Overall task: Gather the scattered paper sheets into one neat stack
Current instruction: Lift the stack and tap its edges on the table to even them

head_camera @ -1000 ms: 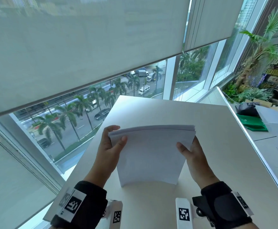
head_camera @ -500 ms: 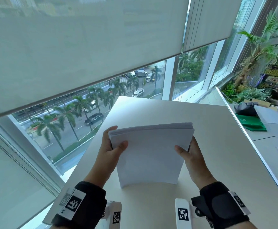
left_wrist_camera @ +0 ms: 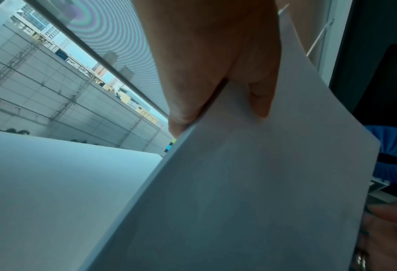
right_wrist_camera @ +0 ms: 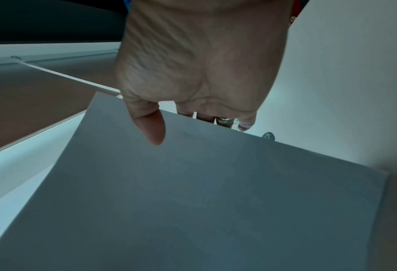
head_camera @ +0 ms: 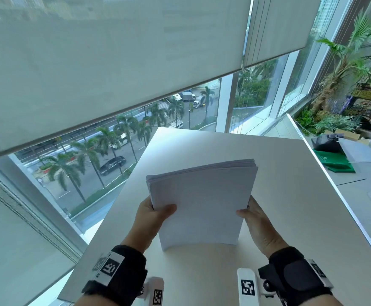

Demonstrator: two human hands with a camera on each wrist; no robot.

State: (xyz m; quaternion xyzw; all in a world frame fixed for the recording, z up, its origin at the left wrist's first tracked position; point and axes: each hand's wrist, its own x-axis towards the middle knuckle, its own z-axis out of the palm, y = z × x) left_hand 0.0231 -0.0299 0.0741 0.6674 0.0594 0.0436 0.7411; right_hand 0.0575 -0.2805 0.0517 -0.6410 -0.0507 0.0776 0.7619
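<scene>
White paper sheets (head_camera: 202, 202), gathered into one stack, stand on their lower edge on the table (head_camera: 290, 195), long axis upright and leaning away. The left hand (head_camera: 151, 215) pinches the left edge, thumb in front, fingers behind; the right hand (head_camera: 255, 219) pinches the right edge likewise. Between both thumbs the stack sits equally near each hand, likely ready for squaring or laying flat.
</scene>
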